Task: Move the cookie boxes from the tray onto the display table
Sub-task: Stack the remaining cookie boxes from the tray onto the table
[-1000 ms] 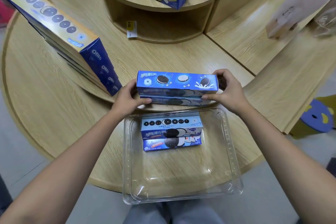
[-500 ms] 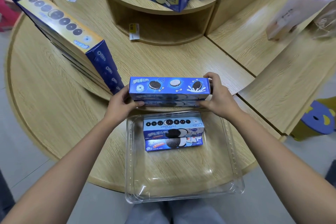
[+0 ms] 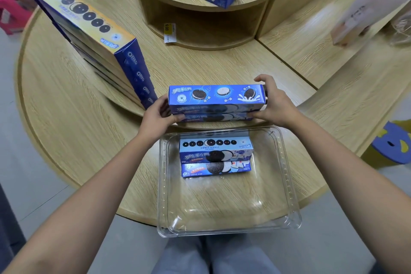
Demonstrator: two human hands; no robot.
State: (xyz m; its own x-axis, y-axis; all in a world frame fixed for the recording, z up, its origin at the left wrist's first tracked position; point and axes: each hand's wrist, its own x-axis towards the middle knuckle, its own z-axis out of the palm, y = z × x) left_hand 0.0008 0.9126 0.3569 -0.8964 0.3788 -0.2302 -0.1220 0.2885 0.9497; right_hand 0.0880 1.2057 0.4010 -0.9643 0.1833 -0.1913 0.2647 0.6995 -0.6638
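A small stack of blue cookie boxes (image 3: 216,101) rests on the raised wooden tier of the display table (image 3: 211,66), just beyond the tray. My left hand (image 3: 156,115) grips the stack's left end and my right hand (image 3: 274,101) grips its right end. The clear plastic tray (image 3: 287,184) sits on the table's lower ring at its near edge. Two more cookie boxes (image 3: 215,158) lie stacked in the tray's far part.
A tall stack of long blue cookie boxes (image 3: 93,38) stands on the left of the tier. A curved wooden shelf (image 3: 200,18) with larger blue packs rises at the centre back. A pale paper bag (image 3: 373,0) stands at the right. A blue stool (image 3: 393,142) stands beside the table.
Both hands shifted the held stack slightly left and back, setting it down on the raised tier. The tray and its two boxes have stayed in place.
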